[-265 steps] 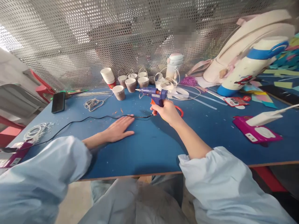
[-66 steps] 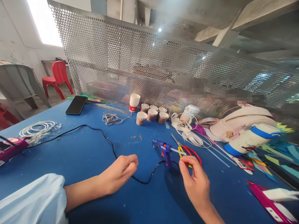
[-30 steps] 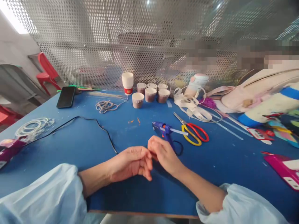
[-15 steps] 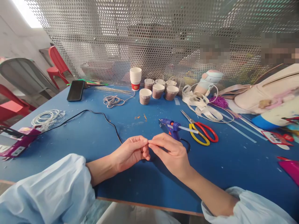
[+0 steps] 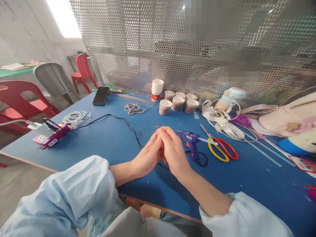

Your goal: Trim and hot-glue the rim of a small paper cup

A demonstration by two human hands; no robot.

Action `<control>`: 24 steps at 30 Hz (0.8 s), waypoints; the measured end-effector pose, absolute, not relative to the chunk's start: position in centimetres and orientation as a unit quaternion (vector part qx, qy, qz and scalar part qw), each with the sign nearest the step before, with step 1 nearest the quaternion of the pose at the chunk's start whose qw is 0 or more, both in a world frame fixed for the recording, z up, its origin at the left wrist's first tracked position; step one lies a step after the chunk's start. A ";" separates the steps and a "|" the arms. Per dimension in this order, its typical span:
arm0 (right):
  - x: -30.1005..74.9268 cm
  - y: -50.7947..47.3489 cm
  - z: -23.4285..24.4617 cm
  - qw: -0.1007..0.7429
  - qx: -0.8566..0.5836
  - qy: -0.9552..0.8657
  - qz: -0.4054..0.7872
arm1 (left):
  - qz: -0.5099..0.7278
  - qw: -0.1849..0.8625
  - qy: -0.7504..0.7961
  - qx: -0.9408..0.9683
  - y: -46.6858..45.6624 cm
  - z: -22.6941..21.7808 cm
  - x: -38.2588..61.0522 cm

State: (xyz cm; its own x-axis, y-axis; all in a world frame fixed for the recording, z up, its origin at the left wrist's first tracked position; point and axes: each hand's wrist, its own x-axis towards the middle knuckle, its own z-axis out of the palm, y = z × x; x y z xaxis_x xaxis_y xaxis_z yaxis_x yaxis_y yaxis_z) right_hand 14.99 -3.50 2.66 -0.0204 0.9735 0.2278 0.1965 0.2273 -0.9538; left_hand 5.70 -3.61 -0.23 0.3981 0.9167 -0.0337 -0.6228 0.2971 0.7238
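Observation:
Over the front of the blue table, my left hand [image 5: 148,155] and my right hand [image 5: 174,153] are pressed together, fingertips meeting at the top. Their fingers are closed and partly cover one another; whatever lies between them, if anything, is hidden. Just right of my right hand lies a blue glue gun [image 5: 191,140] with a clear glue stick in its back. Beside it are scissors [image 5: 221,148] with one yellow and one red handle, blades pointing away. Beyond my hands stand several small wrapped cups [image 5: 165,108] with white rims.
A stack of paper cups [image 5: 157,89], a coil of cord [image 5: 134,108] and a phone [image 5: 100,95] are at the back. A purple power strip [image 5: 53,136] sits left, its black cable [image 5: 123,119] crossing the table. White ribbon [image 5: 217,120], a bottle [image 5: 230,98] and a bag [image 5: 291,113] are right.
My hands have come together from a fingertip pinch into a palm-to-palm clasp. The camera view has turned left, showing more chairs and the whole power strip.

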 end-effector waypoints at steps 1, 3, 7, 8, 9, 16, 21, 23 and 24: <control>14.0 -2.8 2.9 0.524 -0.482 -0.615 0.339 | 0.531 0.752 0.251 0.299 -3.2 0.3 5.4; 11.8 -1.4 3.2 0.548 -0.455 -0.652 0.259 | 0.591 0.713 0.294 0.237 -2.3 1.5 4.4; 6.3 1.6 3.4 0.535 -0.394 -0.723 0.190 | 0.664 0.658 0.335 0.116 0.2 3.8 0.5; 4.8 2.3 3.4 0.528 -0.391 -0.731 0.185 | 0.678 0.653 0.324 0.101 1.0 4.2 -1.0; 3.4 3.0 3.2 0.512 -0.390 -0.744 0.179 | 0.693 0.645 0.309 0.093 1.8 4.3 -2.5; -3.7 6.0 1.6 0.397 -0.371 -0.826 0.150 | 0.685 0.611 0.379 0.121 5.8 2.5 -11.3; -4.2 6.4 2.5 0.358 -0.424 -0.821 0.131 | 0.724 0.531 0.411 0.156 7.2 2.2 -14.2; -4.1 7.0 3.2 0.329 -0.426 -0.834 0.123 | 0.757 0.486 0.406 0.160 8.0 3.0 -15.7; -4.0 7.6 3.5 0.310 -0.421 -0.844 0.121 | 0.770 0.468 0.403 0.159 8.4 3.5 -16.4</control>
State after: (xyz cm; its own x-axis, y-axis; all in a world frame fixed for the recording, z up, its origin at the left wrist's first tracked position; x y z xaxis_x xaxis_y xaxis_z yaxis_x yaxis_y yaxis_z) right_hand -4.02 7.59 3.46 -0.4530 0.7855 0.4216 0.6356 0.6162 -0.4651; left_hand -16.41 8.41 3.51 -0.5107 0.8496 -0.1319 -0.5930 -0.2370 0.7695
